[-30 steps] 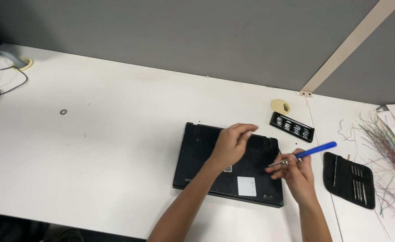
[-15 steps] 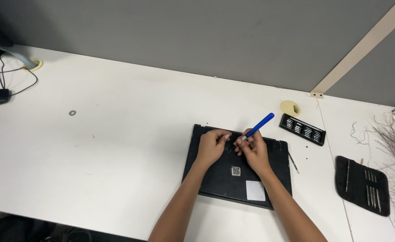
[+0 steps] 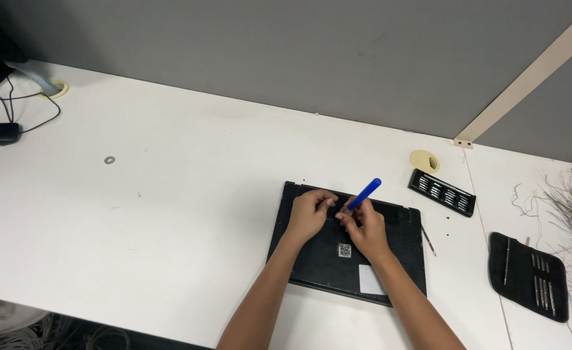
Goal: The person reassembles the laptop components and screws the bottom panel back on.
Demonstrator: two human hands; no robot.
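I see one black laptop (image 3: 347,249) lying base-up on white worktop (image 3: 169,194), underside exposed for access. My left hand (image 3: 308,214) presses down near rear edge, fingers curled, steadying. My right hand (image 3: 367,227), fingers pinching one blue-handled screwdriver (image 3: 362,194), tip down on base. One bit rack (image 3: 441,192), one tool pouch (image 3: 527,277) to right, within reach.

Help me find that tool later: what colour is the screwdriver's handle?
Blue; the screwdriver, in the right hand, shows in the head view.

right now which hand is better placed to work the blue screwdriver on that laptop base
Right. The right hand already grips the blue screwdriver, tip down near the rear edge of the black laptop. The left hand rests on the base beside the tip, steadying it.
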